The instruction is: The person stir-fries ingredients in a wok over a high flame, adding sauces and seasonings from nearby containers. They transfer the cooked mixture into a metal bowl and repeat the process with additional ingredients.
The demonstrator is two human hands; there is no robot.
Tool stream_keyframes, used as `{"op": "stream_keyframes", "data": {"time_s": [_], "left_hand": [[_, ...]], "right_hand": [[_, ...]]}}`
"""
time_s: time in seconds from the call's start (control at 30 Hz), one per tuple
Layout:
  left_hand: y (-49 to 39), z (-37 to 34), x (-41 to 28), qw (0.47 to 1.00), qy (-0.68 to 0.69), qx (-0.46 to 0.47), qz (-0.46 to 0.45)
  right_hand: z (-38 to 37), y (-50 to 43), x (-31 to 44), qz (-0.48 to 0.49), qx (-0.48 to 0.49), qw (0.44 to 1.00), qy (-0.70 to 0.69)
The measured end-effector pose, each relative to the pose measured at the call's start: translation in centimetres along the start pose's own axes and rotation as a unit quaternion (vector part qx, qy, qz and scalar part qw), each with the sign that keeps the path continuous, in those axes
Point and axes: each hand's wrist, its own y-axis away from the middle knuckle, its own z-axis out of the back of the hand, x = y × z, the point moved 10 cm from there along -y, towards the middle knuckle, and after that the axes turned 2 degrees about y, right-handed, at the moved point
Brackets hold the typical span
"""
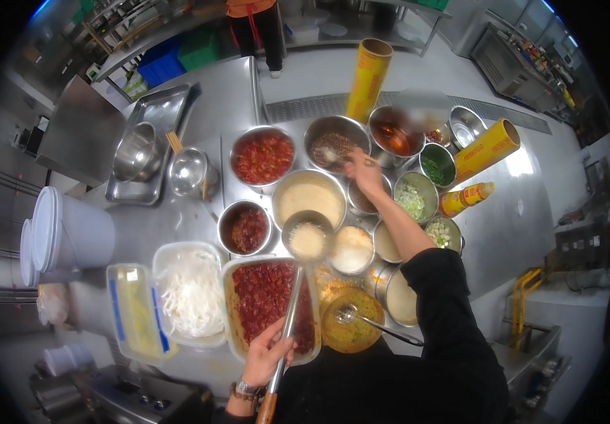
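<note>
My left hand (271, 352) grips the long metal handle of a ladle (292, 307), low over the front of the table. The bowl of this ladle holds pale granules (306, 241) and hovers over a pot of beige powder (310, 199). My right hand (364, 172) reaches to a metal pot of brown coarse seasoning (343, 132). Its fingers close on what looks like a small spoon (327, 153) lying in that seasoning; the handle is hidden by the hand. Below my right forearm stands a pot of white and cream powder (352, 249). A smaller brown-filled pot (364, 199) is partly covered by my wrist.
Pots hold chopped red chili (262, 156), red oil (394, 132), chopped greens (435, 170) and scallion (411, 201). In front are tubs of red chili paste (267, 291) and white shreds (191, 297), and an amber bowl (352, 323) with a spoon. Yellow tubes (369, 79) stand behind. A person (256, 32) stands beyond.
</note>
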Motion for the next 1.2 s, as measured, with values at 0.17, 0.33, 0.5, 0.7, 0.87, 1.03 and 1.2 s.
{"op": "stream_keyframes", "data": {"time_s": [0.17, 0.33, 0.5, 0.7, 0.87, 1.03, 1.2], "left_hand": [[-2.9, -2.1, -1.0, 0.999, -0.045, -0.006, -0.012], [-8.1, -6.8, -3.7, 0.995, -0.042, 0.025, -0.083], [-8.0, -9.6, -2.3, 0.993, 0.039, -0.029, -0.110], [1.9, -7.8, 2.5, 0.970, 0.111, -0.090, -0.198], [12.2, -1.0, 8.4, 0.898, 0.149, -0.283, -0.303], [26.1, 5.6, 15.5, 0.707, 0.170, -0.538, -0.426], [44.2, 9.1, 26.7, 0.451, 0.187, -0.733, -0.474]], "right_hand": [[4.2, 2.0, 3.4, -0.002, -0.020, 0.988, -0.151], [6.9, 7.9, 9.7, 0.116, 0.096, 0.984, -0.097], [5.5, 10.9, 11.8, 0.319, 0.174, 0.902, 0.232], [3.9, 20.7, 10.8, 0.379, 0.260, 0.842, 0.284], [-2.9, 40.1, 8.0, 0.104, 0.621, 0.767, 0.123], [-6.0, 63.4, 5.5, -0.137, 0.848, 0.510, 0.037], [-8.4, 83.1, 4.9, -0.309, 0.883, 0.348, 0.059]]}}
